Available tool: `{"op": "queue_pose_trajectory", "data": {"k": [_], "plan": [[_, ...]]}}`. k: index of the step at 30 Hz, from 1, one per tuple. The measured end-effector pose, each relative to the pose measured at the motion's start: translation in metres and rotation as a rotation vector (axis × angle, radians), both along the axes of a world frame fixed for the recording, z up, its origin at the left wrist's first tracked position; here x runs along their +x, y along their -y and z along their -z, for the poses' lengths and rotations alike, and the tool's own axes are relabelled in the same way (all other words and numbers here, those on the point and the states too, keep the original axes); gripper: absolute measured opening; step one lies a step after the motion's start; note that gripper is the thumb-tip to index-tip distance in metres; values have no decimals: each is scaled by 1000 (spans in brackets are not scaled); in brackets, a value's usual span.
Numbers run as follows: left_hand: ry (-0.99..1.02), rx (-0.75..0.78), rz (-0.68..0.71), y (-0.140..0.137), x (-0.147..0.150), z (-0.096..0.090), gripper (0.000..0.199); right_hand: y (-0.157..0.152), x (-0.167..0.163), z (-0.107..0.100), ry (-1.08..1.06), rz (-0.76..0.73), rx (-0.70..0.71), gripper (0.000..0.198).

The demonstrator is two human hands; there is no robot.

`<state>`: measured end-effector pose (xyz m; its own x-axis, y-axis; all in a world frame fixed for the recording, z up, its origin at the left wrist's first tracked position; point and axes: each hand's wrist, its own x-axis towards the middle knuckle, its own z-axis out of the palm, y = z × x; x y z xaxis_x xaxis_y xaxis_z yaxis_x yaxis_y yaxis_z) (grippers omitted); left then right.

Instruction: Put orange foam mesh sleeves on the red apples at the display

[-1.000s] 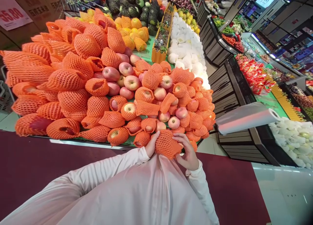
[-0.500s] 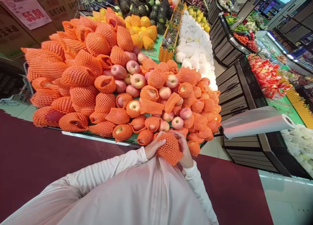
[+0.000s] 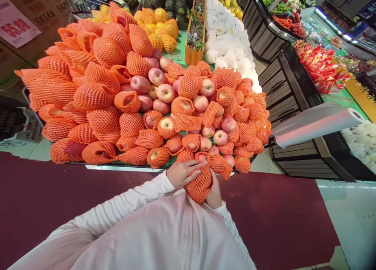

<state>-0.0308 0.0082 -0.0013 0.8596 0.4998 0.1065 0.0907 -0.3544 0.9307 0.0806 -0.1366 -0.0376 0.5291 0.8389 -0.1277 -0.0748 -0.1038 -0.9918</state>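
Slippage was the likeliest trouble: the orange-netted bundle (image 3: 199, 187), held between the left hand (image 3: 179, 173) and the right hand (image 3: 215, 189), could have dropped to the dark red floor (image 3: 264, 207) below them if either grip had loosened, since the foam mesh looked soft and liable to slide over whatever it wrapped. A push forward could also have unsettled the netted fruit crowded just beyond the fingertips. The left hand lay narrowly curled, its fingers slanting across the top of the bundle; the right hand cupped the opposite side, its palm hidden, so its full closure could not be told. What sat inside the mesh was hidden too. Close below the hands was the front of a pale jacket (image 3: 164, 234). Just beyond them, at the near edge of the display, lay a netted fruit (image 3: 221, 166), with bare apples (image 3: 220, 137) a little farther off. Away to the left of the hands rose a taller mound of larger netted fruit (image 3: 102, 86); well off to their right, a roll of plastic bags (image 3: 317, 125) jutted out near a slatted stand (image 3: 307, 160).
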Motion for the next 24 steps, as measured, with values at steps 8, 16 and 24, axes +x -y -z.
{"op": "queue_pose_trajectory", "data": {"k": [8, 16, 24], "plan": [[-82, 1, -260, -6, -7, 7, 59, -3, -17, -26, -132, -136, 124, 87], [-265, -282, -81, 6, -9, 16, 58, 11, -22, -5, -178, -248, 168, 97], [-388, -344, 18, 0, -26, 20, 44, 11, -41, 30, -257, -261, 114, 99]]}}
